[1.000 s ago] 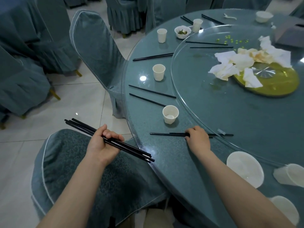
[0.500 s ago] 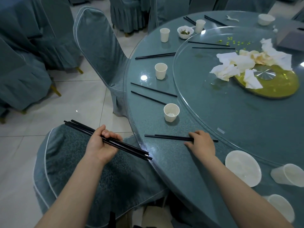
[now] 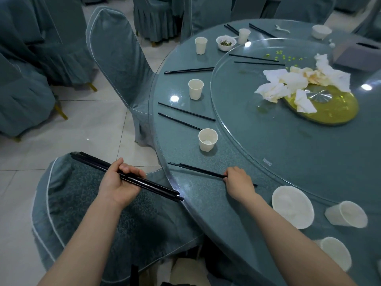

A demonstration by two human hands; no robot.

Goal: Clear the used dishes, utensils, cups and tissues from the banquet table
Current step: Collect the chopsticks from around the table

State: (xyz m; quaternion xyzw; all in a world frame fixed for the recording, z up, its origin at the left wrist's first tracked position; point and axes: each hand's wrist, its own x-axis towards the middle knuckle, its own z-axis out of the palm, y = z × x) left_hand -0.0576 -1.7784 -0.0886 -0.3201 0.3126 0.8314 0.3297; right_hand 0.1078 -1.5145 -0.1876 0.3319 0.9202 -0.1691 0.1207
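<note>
My left hand is closed around a bundle of black chopsticks, held off the table's near-left edge above a chair seat. My right hand pinches a pair of black chopsticks that lies on the round teal table. More chopstick pairs lie farther along the rim. White paper cups stand between them. Crumpled tissues are piled on the glass turntable beside a yellow-green plate.
A white bowl, a tipped cup and another cup lie at the near right. A small bowl with greens and a grey box sit at the far side. Covered chairs ring the table.
My right hand has drawn the near chopstick pair leftward and toward the table edge, out from under the turntable rim. The left hand still holds its bundle.
</note>
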